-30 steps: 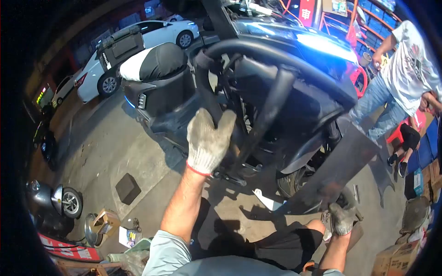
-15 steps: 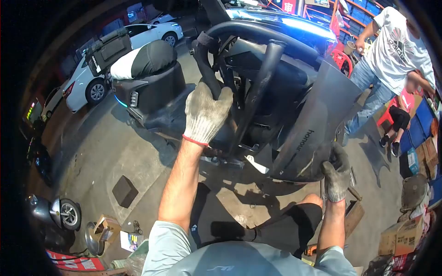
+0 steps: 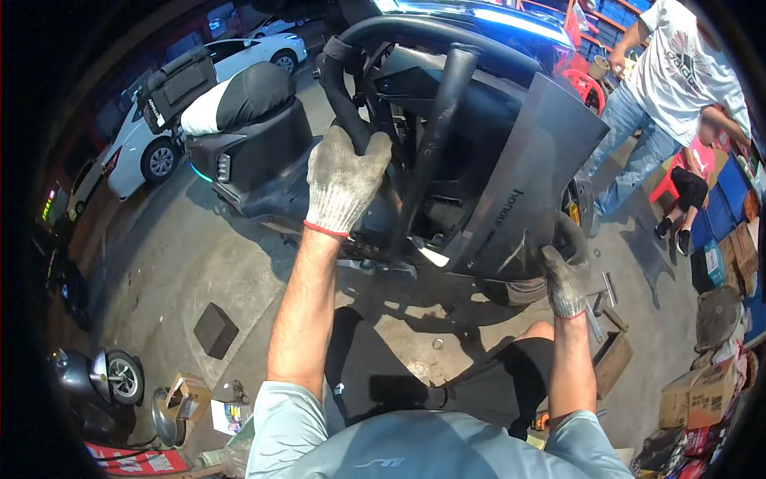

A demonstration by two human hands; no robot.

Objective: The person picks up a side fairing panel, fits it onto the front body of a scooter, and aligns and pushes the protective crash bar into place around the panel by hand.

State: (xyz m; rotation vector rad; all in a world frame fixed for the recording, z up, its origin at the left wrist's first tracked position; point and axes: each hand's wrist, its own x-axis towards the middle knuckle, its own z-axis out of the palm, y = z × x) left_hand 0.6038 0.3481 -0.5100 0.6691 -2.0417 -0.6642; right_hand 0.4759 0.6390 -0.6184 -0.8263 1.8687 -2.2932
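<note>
A dark scooter (image 3: 271, 172) stands before me, with a thick black tube frame around its front. My left hand (image 3: 347, 182), in a grey-white knit glove, is closed round a black tube (image 3: 341, 100) of that frame. The smooth dark panel (image 3: 531, 152) on the right side bears the word "honour". My right hand (image 3: 568, 273), gloved too, grips the panel's lower right edge; its fingertips are hidden behind. A white pointed piece (image 3: 429, 254) sticks out near the panel's lower left corner. Part of a wheel (image 3: 515, 292) shows beneath the panel.
Metal tools (image 3: 610, 307) and a wooden box (image 3: 613, 363) lie right of my knee. A dark block (image 3: 215, 330) rests on the floor at left. One person (image 3: 678, 88) stands at right, another (image 3: 692, 180) sits behind. Cardboard boxes (image 3: 702, 395) line the right edge.
The scooter's front, with both my hands on it, has shifted left and away from me. More of the wheel and of the tools on the floor shows. Both grips stay the same.
</note>
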